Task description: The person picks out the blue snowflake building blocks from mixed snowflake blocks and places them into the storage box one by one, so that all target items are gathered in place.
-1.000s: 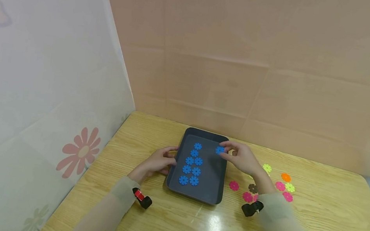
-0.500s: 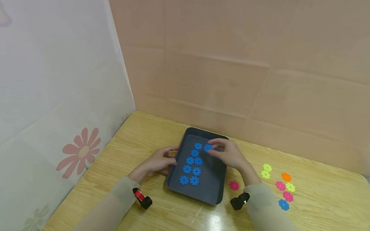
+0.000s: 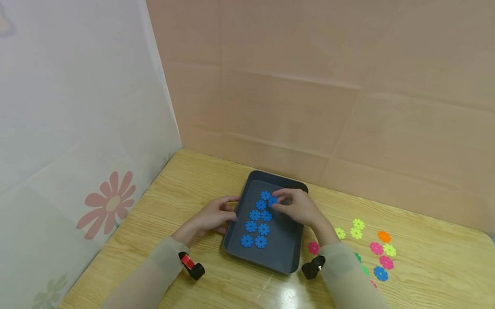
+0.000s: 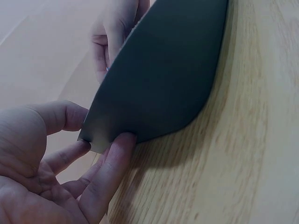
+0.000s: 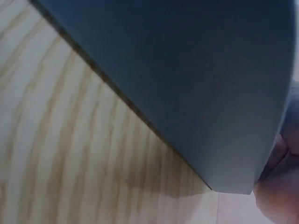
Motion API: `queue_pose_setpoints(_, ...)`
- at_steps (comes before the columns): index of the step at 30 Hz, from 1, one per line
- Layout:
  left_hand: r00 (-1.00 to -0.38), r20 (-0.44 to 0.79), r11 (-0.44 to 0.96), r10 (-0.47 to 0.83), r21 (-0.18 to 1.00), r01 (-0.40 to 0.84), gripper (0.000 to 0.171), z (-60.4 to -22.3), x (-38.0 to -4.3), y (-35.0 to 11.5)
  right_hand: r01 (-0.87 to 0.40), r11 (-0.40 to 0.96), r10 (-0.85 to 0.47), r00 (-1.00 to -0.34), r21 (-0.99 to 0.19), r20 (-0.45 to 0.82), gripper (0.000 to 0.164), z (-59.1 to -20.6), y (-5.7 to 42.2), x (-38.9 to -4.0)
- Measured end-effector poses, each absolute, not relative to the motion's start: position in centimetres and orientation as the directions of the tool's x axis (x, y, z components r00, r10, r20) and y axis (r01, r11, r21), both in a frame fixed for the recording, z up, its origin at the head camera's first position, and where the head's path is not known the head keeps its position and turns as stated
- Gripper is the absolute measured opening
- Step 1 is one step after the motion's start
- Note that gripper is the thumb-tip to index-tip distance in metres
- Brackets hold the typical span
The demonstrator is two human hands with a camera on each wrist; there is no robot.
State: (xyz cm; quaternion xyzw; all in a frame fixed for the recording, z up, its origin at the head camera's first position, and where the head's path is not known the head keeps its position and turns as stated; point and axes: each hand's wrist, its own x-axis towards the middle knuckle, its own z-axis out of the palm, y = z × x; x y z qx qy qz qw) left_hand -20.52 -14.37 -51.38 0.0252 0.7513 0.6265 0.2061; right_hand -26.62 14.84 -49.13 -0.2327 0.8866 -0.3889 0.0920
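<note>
A dark grey tray (image 3: pixel 281 244) lies on the wooden table, with several blue flower-shaped discs (image 3: pixel 250 226) in two columns on its left side. My left hand (image 3: pixel 212 215) grips the tray's left rim. The left wrist view shows that hand's thumb and fingers (image 4: pixel 119 151) on the tray's outer wall (image 4: pixel 163 70). Over the tray's far part, my right hand (image 3: pixel 300 208) pinches another blue flower disc (image 3: pixel 272 201) beside the top of the columns. In the right wrist view, the tray's wall (image 5: pixel 201 93) hides most of the right hand (image 5: pixel 278 196) and the disc.
Right of the tray lie loose flower discs: yellow (image 3: pixel 357 233), orange (image 3: pixel 384 236), pink (image 3: pixel 386 262), blue (image 3: pixel 380 273) and green, some partly under the right sleeve (image 3: pixel 352 290). A patterned wall (image 3: pixel 66 124) stands at the left, a tan one (image 3: pixel 282 112) behind.
My right hand has carried the blue flower disc leftward across the tray to the columns, then slightly nearer. More loose discs show behind the right arm. The left hand has stayed on the rim.
</note>
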Motion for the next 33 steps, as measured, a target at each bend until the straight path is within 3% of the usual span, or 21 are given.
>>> queue_pose_setpoints(14,-0.914,-0.285,0.213,0.29,0.95,-0.228,0.068,-51.2,-20.4,-14.4,-0.368,0.688,-0.482,-0.876,-0.625,-0.015,0.035,-49.6,14.5,-26.7)
queue_pose_setpoints(33,-0.912,-0.291,0.209,0.288,0.949,-0.237,0.068,-51.0,-20.3,-14.3,-0.349,0.648,-0.477,-0.879,-0.677,-0.003,0.035,-48.3,15.7,-26.5)
